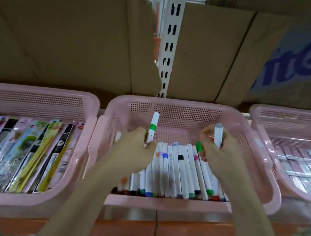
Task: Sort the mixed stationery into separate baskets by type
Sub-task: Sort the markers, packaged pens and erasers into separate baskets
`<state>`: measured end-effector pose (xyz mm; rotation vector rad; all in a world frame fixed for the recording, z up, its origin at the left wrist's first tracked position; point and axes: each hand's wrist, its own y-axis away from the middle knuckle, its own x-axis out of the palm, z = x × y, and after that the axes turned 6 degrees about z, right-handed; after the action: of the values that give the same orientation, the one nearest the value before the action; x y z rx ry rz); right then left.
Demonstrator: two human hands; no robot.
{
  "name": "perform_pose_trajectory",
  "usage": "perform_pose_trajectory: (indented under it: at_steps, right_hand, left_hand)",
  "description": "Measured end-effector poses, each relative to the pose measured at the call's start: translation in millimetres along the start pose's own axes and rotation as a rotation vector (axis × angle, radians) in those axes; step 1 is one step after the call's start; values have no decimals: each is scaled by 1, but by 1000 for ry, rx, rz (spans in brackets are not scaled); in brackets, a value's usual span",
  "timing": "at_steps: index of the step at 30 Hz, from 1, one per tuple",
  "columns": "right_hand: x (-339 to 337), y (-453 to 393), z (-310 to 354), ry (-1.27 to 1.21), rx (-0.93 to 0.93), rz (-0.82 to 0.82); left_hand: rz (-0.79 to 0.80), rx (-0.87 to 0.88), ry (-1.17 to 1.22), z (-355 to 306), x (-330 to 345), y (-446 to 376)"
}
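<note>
Perforated pink plastic middle basket (193, 109) held rows of smooth white cylindrical markers (174, 174), left hand (136, 151) pinched a green-banded marker (152, 127) upright above them, right hand (216, 152) gripped a white marker (217, 136), left basket (31, 93) of flat glossy packets (10, 153), right basket (294, 116) of wrapped boxes.

The left hand (141, 148) is covering the lower end of its marker (153, 126), and both forearms are hiding markers lying in the middle basket (193, 105). Left of that basket, the packets (13, 147) are showing print too small to read. Right of it, the right basket (274, 115) is running off the frame, its contents blurring.
</note>
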<state>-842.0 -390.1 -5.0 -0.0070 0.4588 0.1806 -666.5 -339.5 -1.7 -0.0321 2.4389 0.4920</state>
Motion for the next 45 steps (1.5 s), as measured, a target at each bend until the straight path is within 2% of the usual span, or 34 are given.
perform_pose_trajectory:
  at_steps: [5, 10, 14, 16, 19, 22, 24, 28, 30, 35, 39, 45]
  right_hand:
    - [-7, -8, -6, 120, 18, 89]
    - [-11, -11, -16, 180, 103, 130]
    - [-2, -15, -17, 256, 162, 172]
    - [6, -16, -14, 323, 197, 217]
    - [22, -18, -5, 487, 228, 294]
    - [40, -21, -5, 624, 250, 336]
    - [45, -20, -8, 669, 283, 334]
    - [32, -13, -7, 725, 259, 254]
    - [24, -9, -4, 784, 247, 243]
    - [44, 1, 1, 747, 324, 374]
    - [64, 1, 4, 865, 314, 441]
    - [62, 8, 6, 935, 340, 524]
  left_hand:
    - [16, -71, -115, -17, 23, -8]
    - [114, -140, -661, -14, 50, -20]
    - [80, -150, -762, -9, 42, -19]
    - [47, -122, -705, -3, 29, -17]
    - [-13, -106, -444, 5, 5, -5]
    - [-153, -79, -210, 14, -18, 11]
    - [-227, -28, -79, 21, -30, 19]
    - [-273, 79, 118, 28, -39, 25]
    - [-271, 104, 148, 31, -40, 24]
    - [-186, 154, 228, 39, -42, 19]
    - [-140, 183, 274, 45, -45, 19]
    - [-143, 208, 264, 44, -43, 22]
